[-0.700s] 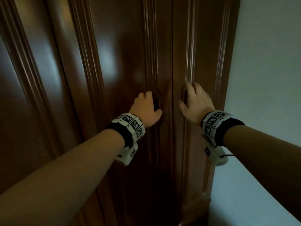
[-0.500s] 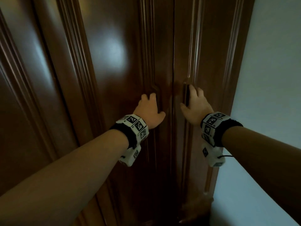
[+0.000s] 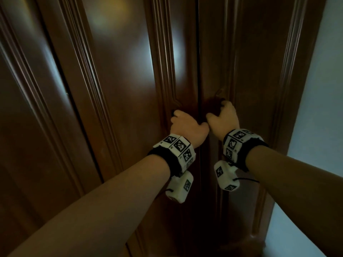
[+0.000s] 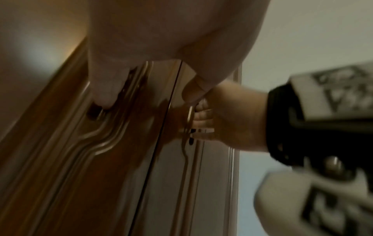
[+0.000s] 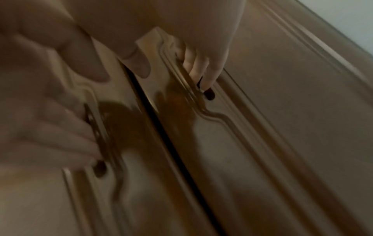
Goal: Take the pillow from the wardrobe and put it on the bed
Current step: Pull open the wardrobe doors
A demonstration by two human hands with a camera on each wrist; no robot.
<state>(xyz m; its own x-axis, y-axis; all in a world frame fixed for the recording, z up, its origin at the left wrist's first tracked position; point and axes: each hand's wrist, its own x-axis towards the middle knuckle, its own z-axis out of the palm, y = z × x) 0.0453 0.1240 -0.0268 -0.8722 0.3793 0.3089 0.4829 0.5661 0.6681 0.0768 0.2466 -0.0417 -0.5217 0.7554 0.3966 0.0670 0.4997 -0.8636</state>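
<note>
You stand facing the dark brown wardrobe (image 3: pixel 115 75), which fills most of the head view. Its two doors are nearly shut, with a narrow dark seam between them running down the middle. Just left of that seam, at mid-height in the frame, your left hand (image 3: pixel 186 127) has its grip curled into the left door handle (image 4: pixel 96 111), the fingers hooked behind it. Just right of the seam, your right hand (image 3: pixel 223 120) has its grip wrapped round the right door handle (image 4: pixel 189 121), thumb on the near side. The two hands nearly touch. Along the right edge of the frame runs a pale wall (image 3: pixel 319 108). The pillow cannot be seen from any view.
</note>
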